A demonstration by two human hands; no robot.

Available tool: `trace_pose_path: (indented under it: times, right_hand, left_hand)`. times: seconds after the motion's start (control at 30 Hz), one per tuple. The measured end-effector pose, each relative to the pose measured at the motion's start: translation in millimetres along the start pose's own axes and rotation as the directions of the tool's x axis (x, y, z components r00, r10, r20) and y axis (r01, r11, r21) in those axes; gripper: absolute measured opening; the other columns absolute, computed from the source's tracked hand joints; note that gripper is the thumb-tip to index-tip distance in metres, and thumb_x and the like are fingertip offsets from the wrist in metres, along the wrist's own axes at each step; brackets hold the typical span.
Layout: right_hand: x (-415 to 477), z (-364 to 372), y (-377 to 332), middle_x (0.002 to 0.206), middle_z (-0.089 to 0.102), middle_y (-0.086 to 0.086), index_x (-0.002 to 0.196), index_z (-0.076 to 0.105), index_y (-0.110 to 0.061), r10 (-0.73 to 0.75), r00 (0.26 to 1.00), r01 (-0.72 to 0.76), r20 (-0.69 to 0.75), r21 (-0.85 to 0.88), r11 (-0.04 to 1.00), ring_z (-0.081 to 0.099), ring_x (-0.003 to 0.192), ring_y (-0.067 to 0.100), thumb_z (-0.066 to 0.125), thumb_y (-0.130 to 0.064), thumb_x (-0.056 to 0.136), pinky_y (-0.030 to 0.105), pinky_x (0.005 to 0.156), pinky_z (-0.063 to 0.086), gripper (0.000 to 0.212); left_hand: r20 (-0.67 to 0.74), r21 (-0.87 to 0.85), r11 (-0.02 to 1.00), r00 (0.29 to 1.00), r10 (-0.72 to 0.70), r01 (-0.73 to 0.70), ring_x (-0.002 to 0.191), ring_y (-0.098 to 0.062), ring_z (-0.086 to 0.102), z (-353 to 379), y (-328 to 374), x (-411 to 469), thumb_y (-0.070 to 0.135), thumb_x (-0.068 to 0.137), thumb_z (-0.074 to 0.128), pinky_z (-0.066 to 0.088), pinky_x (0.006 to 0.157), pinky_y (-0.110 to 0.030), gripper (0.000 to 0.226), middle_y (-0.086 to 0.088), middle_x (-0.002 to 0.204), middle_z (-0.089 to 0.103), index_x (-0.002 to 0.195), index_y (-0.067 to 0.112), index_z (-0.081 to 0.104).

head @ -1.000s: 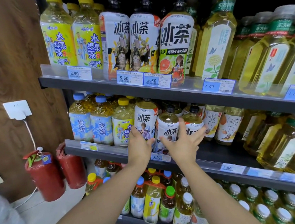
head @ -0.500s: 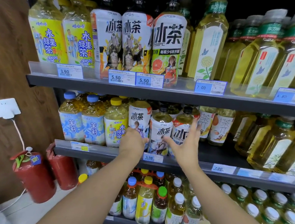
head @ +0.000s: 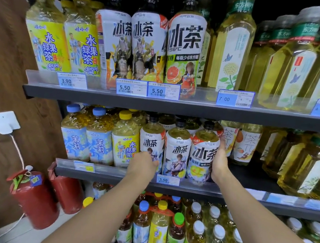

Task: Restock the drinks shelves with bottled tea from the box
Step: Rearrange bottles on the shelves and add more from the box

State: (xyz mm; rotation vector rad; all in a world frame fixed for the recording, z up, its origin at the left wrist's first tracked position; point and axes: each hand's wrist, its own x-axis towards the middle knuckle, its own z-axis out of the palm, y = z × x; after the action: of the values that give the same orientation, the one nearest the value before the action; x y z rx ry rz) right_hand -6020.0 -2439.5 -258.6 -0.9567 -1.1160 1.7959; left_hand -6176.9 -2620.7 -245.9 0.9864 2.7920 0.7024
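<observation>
Head view. We see three black-capped tea bottles standing in a row at the front of the middle shelf, just above a 5.50 price tag. Our left hand lies against the lower label of the left bottle. Its fingers are curled out of sight behind the knuckles, so we cannot tell whether it grips. Our right hand is flat, fingers straight and pointing up, pressed to the right side of the right bottle. The middle bottle stands between the two hands, which are apart. Two red fire extinguishers stand at lower left by the wooden wall.
</observation>
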Motion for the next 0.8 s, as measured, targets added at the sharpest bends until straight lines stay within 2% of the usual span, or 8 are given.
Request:
trace_pose_path:
  times: [0.13, 0.2, 0.27, 0.43, 0.57, 0.63, 0.73, 0.8]
  right_hand:
    - [-1.4, 4.6, 3.6, 0.115, 0.073, 0.005, 0.127, 0.064, -0.028, -0.003, 1.000, 0.003, 0.016, 0.051, 0.999, 0.068, 0.105, 0.023, 0.035, -0.083, 0.084, 0.043, 0.094, 0.051, 0.076]
    - [-1.5, 6.3, 5.8, 0.116, 0.073, 0.004, 0.127, 0.064, -0.029, -0.013, 0.999, 0.011, 0.034, 0.049, 0.999, 0.067, 0.109, 0.024, 0.034, -0.082, 0.084, 0.046, 0.100, 0.048, 0.074]
    - [-1.4, 9.4, 8.7, 0.116, 0.073, 0.003, 0.126, 0.065, -0.029, -0.014, 0.999, 0.012, 0.045, 0.043, 0.999, 0.066, 0.110, 0.025, 0.033, -0.081, 0.085, 0.049, 0.104, 0.046, 0.074]
    - [-2.9, 19.4, 12.1, 0.124, 0.069, 0.003, 0.134, 0.060, -0.026, -0.019, 1.000, 0.018, 0.019, 0.033, 0.999, 0.064, 0.114, 0.025, 0.034, -0.077, 0.088, 0.049, 0.106, 0.045, 0.073]
    - [-3.6, 23.2, 12.1, 0.121, 0.070, 0.000, 0.131, 0.061, -0.028, -0.011, 0.999, 0.011, -0.030, -0.001, 1.000, 0.066, 0.107, 0.021, 0.032, -0.078, 0.087, 0.037, 0.091, 0.051, 0.073]
    - [-3.3, 24.5, 12.0, 0.117, 0.073, -0.001, 0.126, 0.064, -0.029, -0.014, 1.000, 0.014, -0.024, 0.006, 1.000, 0.068, 0.103, 0.019, 0.033, -0.078, 0.087, 0.038, 0.090, 0.053, 0.070]
    - [-4.4, 26.9, 10.1, 0.105, 0.075, -0.003, 0.110, 0.069, -0.030, -0.004, 1.000, 0.004, -0.023, 0.017, 1.000, 0.073, 0.082, 0.011, 0.033, -0.079, 0.087, 0.031, 0.072, 0.053, 0.065]
    - [-5.1, 25.7, 10.8, 0.109, 0.074, -0.004, 0.118, 0.066, -0.029, 0.010, 0.999, -0.010, -0.037, 0.012, 1.000, 0.071, 0.088, 0.013, 0.033, -0.082, 0.085, 0.032, 0.074, 0.052, 0.071]
  left_hand:
    - [-0.056, -0.002, 0.998, 0.996, 0.063, -0.063, 0.061, -0.018, 0.048, 1.3, -1.6, -8.9, 0.047, 0.091, 0.065, 0.035, 0.052, -0.028, 0.041, 0.001, 0.066, 0.045, 0.077, 0.011, 0.051]
    - [-0.062, -0.015, 0.995, 0.994, 0.093, -0.094, 0.058, -0.015, 0.046, 2.5, -5.0, -10.7, 0.046, 0.092, 0.065, 0.034, 0.050, -0.028, 0.041, 0.002, 0.065, 0.045, 0.079, 0.008, 0.057]
    - [-0.067, -0.022, 0.995, 0.993, 0.095, -0.096, 0.062, -0.019, 0.050, 2.2, -8.9, -12.5, 0.048, 0.092, 0.064, 0.037, 0.056, -0.029, 0.043, 0.001, 0.067, 0.047, 0.082, 0.007, 0.060]
    - [-0.111, 0.006, 0.997, 0.991, 0.073, -0.073, 0.068, -0.021, 0.049, -4.9, -15.4, -15.5, 0.049, 0.092, 0.064, 0.040, 0.061, -0.029, 0.046, 0.004, 0.065, 0.040, 0.072, 0.014, 0.042]
    - [-0.121, 0.039, 0.997, 0.990, 0.074, -0.070, 0.064, -0.019, 0.050, -6.8, -19.0, -17.2, 0.052, 0.094, 0.060, 0.040, 0.058, -0.029, 0.049, 0.003, 0.063, 0.045, 0.067, 0.016, 0.041]
    - [-0.159, 0.099, 0.992, 0.982, 0.097, -0.082, 0.071, -0.020, 0.051, -6.1, -20.4, -18.9, 0.055, 0.094, 0.057, 0.040, 0.060, -0.030, 0.046, 0.001, 0.070, 0.050, 0.078, 0.012, 0.052]
    - [-0.176, 0.207, 0.973, 0.974, 0.140, -0.102, 0.087, -0.025, 0.058, -6.6, -22.0, -20.5, 0.060, 0.095, 0.051, 0.042, 0.063, -0.031, 0.055, -0.008, 0.084, 0.061, 0.096, 0.005, 0.059]
    - [-0.156, 0.178, 0.979, 0.979, 0.132, -0.104, 0.090, -0.026, 0.060, -7.6, -23.1, -19.9, 0.061, 0.095, 0.049, 0.046, 0.064, -0.032, 0.057, -0.009, 0.088, 0.064, 0.099, 0.005, 0.056]
